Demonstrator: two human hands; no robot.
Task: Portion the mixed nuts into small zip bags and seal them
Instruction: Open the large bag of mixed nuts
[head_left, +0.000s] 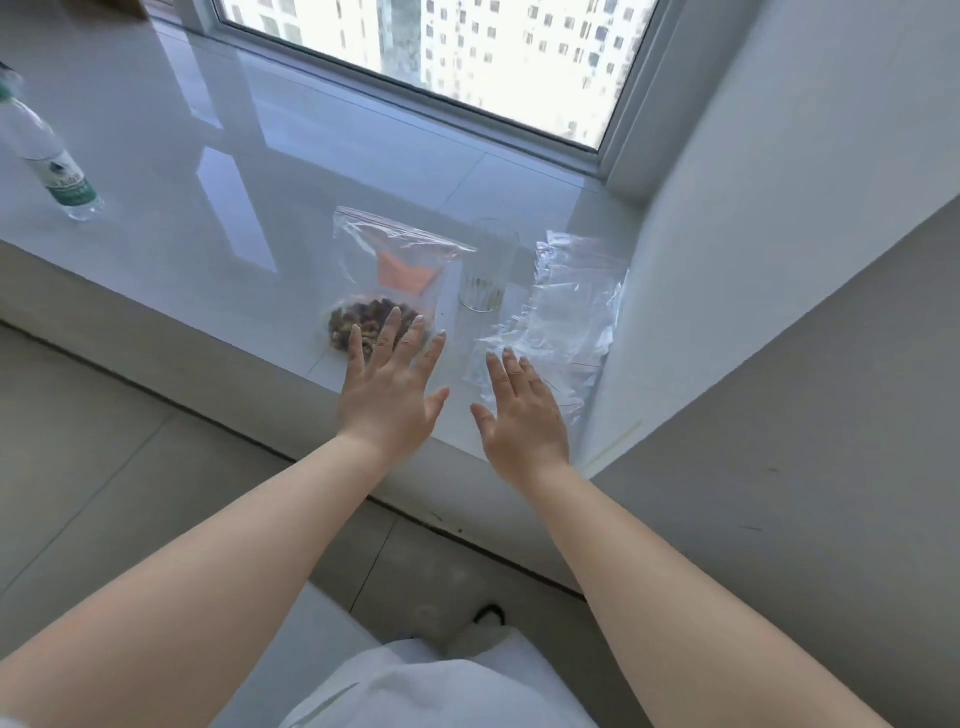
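Glossy sill (208, 218): one nut bag (382, 291), one glass (488, 270), one bottle (49, 161), two flat, empty hands, left hand (389, 387), right hand (522, 410).

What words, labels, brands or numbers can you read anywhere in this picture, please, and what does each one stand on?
None can be read.
Water bottle: its green and white label carries print, too blurred to read.
Large zip bag with the mixed nuts: an orange card inside, no lettering legible.
Small zip bags: red seal strips only, no text seen.
Glass: no marking seen.
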